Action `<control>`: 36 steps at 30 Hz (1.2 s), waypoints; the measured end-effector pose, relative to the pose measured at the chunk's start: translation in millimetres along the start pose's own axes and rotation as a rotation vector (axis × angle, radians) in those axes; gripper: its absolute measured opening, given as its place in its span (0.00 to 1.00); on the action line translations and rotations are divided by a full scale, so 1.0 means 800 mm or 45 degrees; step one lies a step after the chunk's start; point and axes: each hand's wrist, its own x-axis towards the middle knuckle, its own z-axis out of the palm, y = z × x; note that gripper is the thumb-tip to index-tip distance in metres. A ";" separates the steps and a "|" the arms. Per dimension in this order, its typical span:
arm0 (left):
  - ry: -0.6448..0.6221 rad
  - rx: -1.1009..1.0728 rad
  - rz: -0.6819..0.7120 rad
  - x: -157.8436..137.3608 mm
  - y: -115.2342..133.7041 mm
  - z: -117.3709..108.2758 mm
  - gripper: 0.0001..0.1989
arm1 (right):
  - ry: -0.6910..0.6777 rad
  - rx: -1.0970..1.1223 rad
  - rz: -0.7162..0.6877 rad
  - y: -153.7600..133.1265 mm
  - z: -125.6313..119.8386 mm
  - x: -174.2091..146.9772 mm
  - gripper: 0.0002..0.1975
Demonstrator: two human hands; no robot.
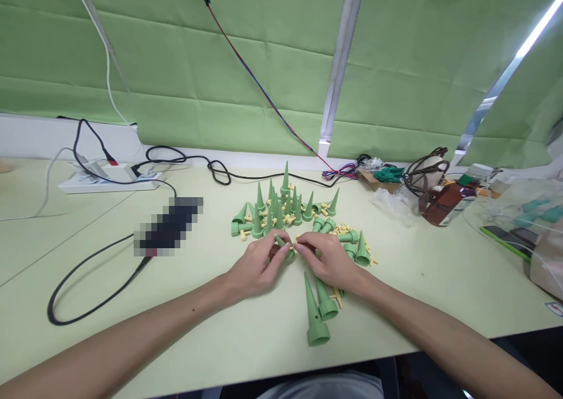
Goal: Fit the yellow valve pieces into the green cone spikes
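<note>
My left hand (pixel 260 265) is closed around a green plastic watering spike (pixel 280 242), a hollow cone with a wide collar. My right hand (pixel 326 259) pinches a small yellow valve (pixel 293 247) against the spike's side, and the fingertips of both hands nearly meet. How deep the valve sits is hidden by the fingers. Beyond my hands stands a cluster of green spikes (pixel 256 223), many upright, with yellow valves among them. Loose yellow valves (pixel 344 229) and more spikes lie past my right hand. Nearer to me, a spike (pixel 317 331) lies on the table under my right wrist.
A pixelated dark device (pixel 169 226) with a looped black cable lies to the left, near a white power strip (pixel 109 179). To the right are a brown bottle (pixel 453 204), clear plastic bags, and a green-edged phone (pixel 505 243). The table (pixel 211 346) ends close to my body.
</note>
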 end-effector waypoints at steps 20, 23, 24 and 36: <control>0.028 0.067 0.352 0.004 0.003 0.000 0.09 | -0.023 -0.045 0.037 0.001 0.001 -0.001 0.12; 0.031 0.071 0.372 0.005 0.005 0.000 0.09 | -0.035 -0.052 0.049 0.002 0.001 -0.001 0.12; 0.031 0.072 0.377 0.005 0.006 0.000 0.09 | -0.037 -0.055 0.054 0.002 0.001 -0.001 0.12; 0.153 0.128 0.432 0.006 0.004 0.002 0.12 | -0.032 -0.038 0.090 -0.001 0.000 0.000 0.12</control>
